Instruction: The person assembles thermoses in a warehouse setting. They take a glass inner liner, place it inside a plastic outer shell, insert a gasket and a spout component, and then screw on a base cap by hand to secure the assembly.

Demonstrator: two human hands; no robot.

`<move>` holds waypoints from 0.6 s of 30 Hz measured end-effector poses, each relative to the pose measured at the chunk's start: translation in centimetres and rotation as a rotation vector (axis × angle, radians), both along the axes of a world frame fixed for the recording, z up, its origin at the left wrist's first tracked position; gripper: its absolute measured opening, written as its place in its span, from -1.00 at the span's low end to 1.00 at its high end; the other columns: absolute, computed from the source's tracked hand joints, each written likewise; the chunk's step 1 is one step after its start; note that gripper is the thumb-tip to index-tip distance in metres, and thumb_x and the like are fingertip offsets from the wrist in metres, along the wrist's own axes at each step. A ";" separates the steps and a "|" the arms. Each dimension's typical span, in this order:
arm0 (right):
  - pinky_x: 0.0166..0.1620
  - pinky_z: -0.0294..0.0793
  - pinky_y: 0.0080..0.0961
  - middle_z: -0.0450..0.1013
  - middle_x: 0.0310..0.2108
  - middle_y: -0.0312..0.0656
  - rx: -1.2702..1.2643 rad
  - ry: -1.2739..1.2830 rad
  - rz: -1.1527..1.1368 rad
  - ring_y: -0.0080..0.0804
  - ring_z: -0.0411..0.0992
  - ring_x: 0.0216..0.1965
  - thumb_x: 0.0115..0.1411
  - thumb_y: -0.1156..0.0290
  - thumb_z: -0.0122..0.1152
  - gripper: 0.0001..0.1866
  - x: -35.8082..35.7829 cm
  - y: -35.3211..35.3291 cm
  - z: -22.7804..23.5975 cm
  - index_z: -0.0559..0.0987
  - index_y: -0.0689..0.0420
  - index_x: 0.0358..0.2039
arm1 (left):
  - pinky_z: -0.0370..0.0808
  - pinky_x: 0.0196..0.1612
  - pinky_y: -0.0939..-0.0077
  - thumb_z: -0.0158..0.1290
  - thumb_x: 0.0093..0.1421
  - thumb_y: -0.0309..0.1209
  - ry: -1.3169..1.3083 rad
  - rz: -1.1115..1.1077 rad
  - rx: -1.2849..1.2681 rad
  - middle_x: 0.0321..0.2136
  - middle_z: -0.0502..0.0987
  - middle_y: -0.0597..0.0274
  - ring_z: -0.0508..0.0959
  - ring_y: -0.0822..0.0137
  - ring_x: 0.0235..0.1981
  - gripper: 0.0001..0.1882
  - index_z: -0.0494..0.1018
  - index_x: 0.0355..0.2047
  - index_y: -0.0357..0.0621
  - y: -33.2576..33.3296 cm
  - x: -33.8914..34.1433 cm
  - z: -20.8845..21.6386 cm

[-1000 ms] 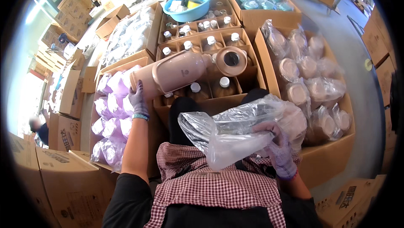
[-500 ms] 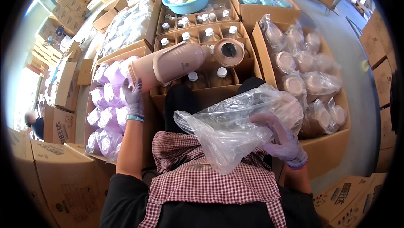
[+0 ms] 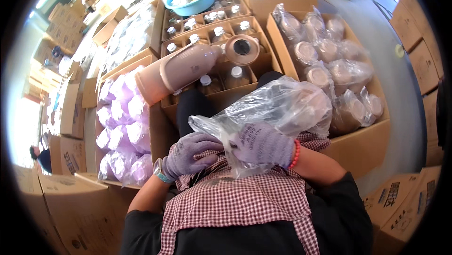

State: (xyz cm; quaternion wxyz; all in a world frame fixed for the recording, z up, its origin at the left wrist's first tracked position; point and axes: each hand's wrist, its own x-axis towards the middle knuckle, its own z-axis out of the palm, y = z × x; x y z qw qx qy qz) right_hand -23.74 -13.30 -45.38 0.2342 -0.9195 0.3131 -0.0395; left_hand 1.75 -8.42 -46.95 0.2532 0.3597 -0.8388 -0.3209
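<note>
Across my lap lies a clear plastic bag (image 3: pixel 256 99) with a rounded beige-pink thing (image 3: pixel 313 106) inside its right end. My gloved right hand (image 3: pixel 263 144) grips the bag's gathered mouth. Close beside it, at my apron, is my gloved left hand (image 3: pixel 194 153). Its fingers are curled, and what they hold is hidden. Ahead, a beige-pink vacuum flask (image 3: pixel 181 72) with a handle lies on its side over a divided carton (image 3: pixel 167 109). Near the flask's neck sits a round beige piece (image 3: pixel 249 56) with a dark centre.
White-capped bottles (image 3: pixel 236 72) stand in the carton's compartments. A blue basin (image 3: pixel 207 4) with small items rests farther back. At left is a box of lilac wrapped things (image 3: pixel 136 132); at right, a box (image 3: pixel 372 149) of bagged beige ones. Stacked cartons (image 3: pixel 66 208) flank me.
My left hand has left the flask's base and come back to my lap. My right hand has moved left onto the bag's mouth. The view has shifted slightly.
</note>
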 end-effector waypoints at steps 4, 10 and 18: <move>-0.27 0.52 -0.30 0.54 -0.40 -0.01 0.095 -0.770 -0.174 -0.07 0.57 -0.35 0.25 0.31 0.25 -0.77 1.9 0.7 1.8 0.58 0.22 -0.22 | 0.53 0.01 0.26 0.28 0.14 -0.34 0.092 0.132 -0.056 -0.13 0.60 0.03 0.61 0.05 -0.09 -0.67 0.60 -0.09 -0.18 0.3 0.1 -3.6; -0.29 0.49 -0.20 0.49 -0.44 -0.06 -0.156 -1.304 -0.320 -0.03 0.50 -0.39 0.17 0.44 0.26 -0.89 3.8 2.5 7.5 0.51 0.16 -0.38 | 0.51 0.00 0.23 0.22 0.18 -0.29 0.486 0.198 0.414 -0.14 0.58 0.05 0.59 0.04 -0.12 -0.65 0.55 -0.08 -0.20 -2.1 -4.8 -4.0; -0.25 0.50 -0.32 0.47 -0.47 -0.12 0.147 -1.694 -0.160 -0.31 0.45 -0.48 0.18 0.51 0.30 -0.89 5.7 2.7 9.2 0.51 0.15 -0.40 | 0.49 0.05 0.17 0.16 0.23 -0.22 0.152 0.134 -0.063 -0.10 0.58 0.04 0.58 0.02 -0.08 -0.62 0.54 -0.02 -0.17 -5.9 -9.2 -5.1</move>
